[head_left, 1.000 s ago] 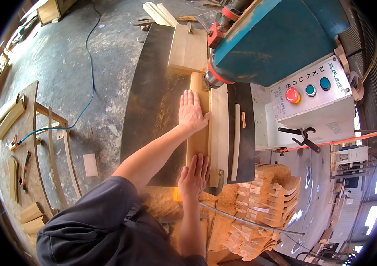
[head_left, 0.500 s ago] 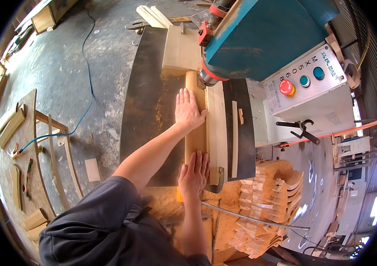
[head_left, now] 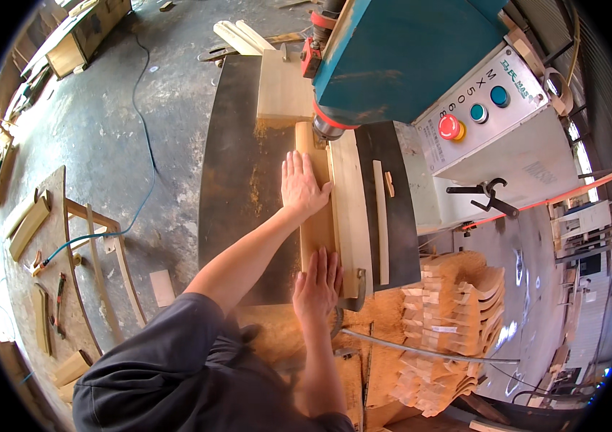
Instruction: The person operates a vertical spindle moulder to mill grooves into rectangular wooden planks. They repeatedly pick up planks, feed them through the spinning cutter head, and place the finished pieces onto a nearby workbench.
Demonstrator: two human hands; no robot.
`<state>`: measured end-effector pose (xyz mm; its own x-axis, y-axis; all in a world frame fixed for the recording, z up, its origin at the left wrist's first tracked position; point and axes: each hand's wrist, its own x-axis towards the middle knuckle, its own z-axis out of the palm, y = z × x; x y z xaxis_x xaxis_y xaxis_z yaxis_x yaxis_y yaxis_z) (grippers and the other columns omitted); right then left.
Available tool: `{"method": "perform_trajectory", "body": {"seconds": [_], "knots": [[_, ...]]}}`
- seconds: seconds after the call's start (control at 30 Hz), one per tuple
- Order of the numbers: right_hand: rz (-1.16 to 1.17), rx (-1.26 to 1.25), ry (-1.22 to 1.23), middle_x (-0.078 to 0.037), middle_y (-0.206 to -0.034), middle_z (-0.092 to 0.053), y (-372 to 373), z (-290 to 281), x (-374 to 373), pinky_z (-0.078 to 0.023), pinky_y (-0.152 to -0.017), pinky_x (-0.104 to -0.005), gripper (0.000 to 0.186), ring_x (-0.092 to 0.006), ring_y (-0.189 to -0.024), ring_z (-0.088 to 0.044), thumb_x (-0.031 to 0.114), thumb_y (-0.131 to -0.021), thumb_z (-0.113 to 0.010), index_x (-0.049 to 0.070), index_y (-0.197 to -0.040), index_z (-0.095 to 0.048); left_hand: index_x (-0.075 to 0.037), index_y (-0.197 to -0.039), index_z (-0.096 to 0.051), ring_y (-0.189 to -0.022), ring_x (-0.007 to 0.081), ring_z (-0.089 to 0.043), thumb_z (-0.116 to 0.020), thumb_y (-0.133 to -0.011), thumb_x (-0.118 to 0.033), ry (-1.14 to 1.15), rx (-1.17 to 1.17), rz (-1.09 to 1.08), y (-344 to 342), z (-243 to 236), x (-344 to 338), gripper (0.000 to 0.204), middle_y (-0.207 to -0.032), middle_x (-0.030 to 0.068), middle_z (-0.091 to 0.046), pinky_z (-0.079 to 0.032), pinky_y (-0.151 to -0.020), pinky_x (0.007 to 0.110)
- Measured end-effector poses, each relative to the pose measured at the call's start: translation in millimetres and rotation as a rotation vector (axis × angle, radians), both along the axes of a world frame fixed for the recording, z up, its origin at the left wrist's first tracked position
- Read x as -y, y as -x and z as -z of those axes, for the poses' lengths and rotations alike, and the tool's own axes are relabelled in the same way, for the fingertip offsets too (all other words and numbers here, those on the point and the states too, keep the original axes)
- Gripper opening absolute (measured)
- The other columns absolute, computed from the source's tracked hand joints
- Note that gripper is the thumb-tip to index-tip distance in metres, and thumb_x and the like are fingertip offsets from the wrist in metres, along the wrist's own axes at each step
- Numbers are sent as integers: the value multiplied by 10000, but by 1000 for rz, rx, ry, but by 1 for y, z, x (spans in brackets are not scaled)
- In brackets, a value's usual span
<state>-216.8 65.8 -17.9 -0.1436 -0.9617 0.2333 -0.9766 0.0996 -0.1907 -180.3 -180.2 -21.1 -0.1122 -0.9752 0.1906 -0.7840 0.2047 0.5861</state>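
A long wooden piece with a rounded left edge (head_left: 317,236) lies on the dark machine table (head_left: 237,187), along a pale wooden fence (head_left: 350,209). My left hand (head_left: 304,186) rests palm down on its middle, fingers extended toward the far end and thumb out to the right. Close to me, my right hand (head_left: 317,284) lies against the near end, its fingers stretched forward over the wood. The far end reaches beside the machine's spindle head (head_left: 330,128) and a wooden block (head_left: 281,90) fixed to the table. Any cutting bit is hidden under the spindle.
A teal machine body (head_left: 385,65) overhangs the table, with a button panel (head_left: 479,111) to the right. Thin wooden strips (head_left: 381,223) lie right of the fence. Curved, dusty wooden parts (head_left: 450,324) are stacked near right. A side table (head_left: 68,273) stands left.
The whole view has shifted slightly. Both hands keep about the same places on the wooden piece, which shows no clear movement against the spindle.
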Motion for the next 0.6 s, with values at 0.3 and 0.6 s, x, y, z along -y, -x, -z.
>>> {"method": "perform_trajectory", "body": {"seconds": [0.3,0.6], "knots": [[94,-18,17,-128,-1611,-492,2,13,-69,-180,-1259,-635,585,-374,-1526,-400,270,-1004,-617,50,-1534,-505,90,-1599,-311,-1604,425,-199,-640,-924,-468,-40,106,47,19,-14,-65,936,-1680,310,-289,-125,-1323,511],[201,86,247,-227,-1636,-391,-18,23,-133,-405,-1113,-517,588,-385,-1513,-373,250,-916,-679,116,-1482,-591,58,-1604,-349,-1559,425,-302,-501,-1001,-710,137,464,-18,-15,50,-99,989,-1639,307,-375,-294,-1247,546]]}}
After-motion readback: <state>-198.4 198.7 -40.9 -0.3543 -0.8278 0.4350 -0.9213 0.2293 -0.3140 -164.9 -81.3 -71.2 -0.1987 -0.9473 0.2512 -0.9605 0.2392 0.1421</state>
